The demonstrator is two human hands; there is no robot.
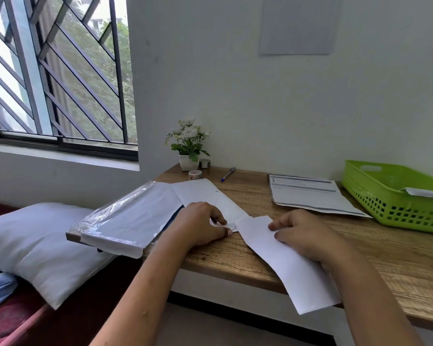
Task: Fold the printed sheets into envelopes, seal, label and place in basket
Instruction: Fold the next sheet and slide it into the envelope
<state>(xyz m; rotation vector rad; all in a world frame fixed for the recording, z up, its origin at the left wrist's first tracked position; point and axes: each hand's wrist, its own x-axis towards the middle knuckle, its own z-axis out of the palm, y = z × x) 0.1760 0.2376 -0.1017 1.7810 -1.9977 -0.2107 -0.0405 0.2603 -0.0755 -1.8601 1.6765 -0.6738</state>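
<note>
Centre of frame: the left hand point(200, 226) pinches the near end of the envelope point(205, 193) lying on the worktop point(235, 255). The right hand point(308, 236) grips the folded sheet point(285, 268) in curled fingers, its tip touching the envelope mouth. At the right edge stands the green basket point(385, 208)

Envelope pack point(125, 221) left of fingers point(216, 217), printed sheets point(308, 196) and basket point(398, 211) right of them; pen point(228, 174), plant point(189, 143) behind; all on worktop point(235, 253).
</note>
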